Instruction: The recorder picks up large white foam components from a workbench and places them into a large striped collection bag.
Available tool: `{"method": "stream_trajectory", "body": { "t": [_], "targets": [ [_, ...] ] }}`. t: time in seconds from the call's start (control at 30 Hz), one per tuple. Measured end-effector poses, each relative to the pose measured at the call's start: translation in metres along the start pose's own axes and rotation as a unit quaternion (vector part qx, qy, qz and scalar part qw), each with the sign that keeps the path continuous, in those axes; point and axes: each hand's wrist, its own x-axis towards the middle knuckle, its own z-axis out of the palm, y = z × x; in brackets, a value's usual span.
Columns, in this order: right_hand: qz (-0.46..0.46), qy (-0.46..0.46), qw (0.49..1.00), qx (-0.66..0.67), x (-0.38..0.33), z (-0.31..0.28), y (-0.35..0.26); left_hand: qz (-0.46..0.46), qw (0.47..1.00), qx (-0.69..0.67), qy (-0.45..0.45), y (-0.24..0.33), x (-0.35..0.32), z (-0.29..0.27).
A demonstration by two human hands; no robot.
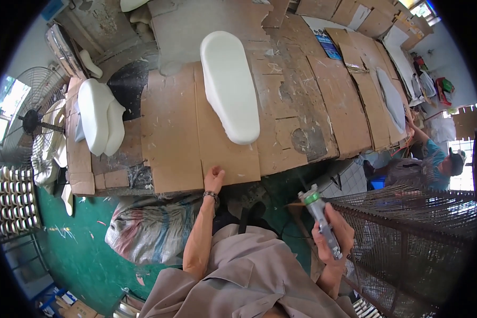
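A long, rounded white foam pad [230,87] lies flat on the cardboard-covered table in front of me. Just short of its near end, my left hand [214,179] rests at the front edge of a cardboard sheet [169,143], fingers curled, with no object visible in them. Off the table to the right, my right hand [338,236] is wrapped round a grey, tube-like hand tool [318,209] with a green collar. The tool's head points up and away from me, apart from the pad.
More white foam pieces [95,116] stand at the table's left, near a fan [34,122]. A woven sack [153,228] sits below the front edge. At the right are a dark mesh rack [408,233] and a person [434,164] in a cap.
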Motion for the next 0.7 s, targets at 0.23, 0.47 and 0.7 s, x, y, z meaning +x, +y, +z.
{"method": "stream_trajectory", "body": {
  "t": [0.23,0.47,0.7],
  "targets": [
    [-0.008,-0.019,0.999,0.037,-0.033,-0.050,0.045,-0.011,0.996,-0.074,0.041,0.004,-0.013,0.007],
    [-0.007,-0.029,0.998,0.062,-0.067,-0.085,0.088,0.000,0.994,-0.065,0.083,-0.005,-0.009,0.013],
    [-0.007,-0.044,0.995,0.092,-0.084,-0.101,0.095,-0.002,0.994,-0.036,0.107,0.003,-0.010,0.015]
  ]
}}
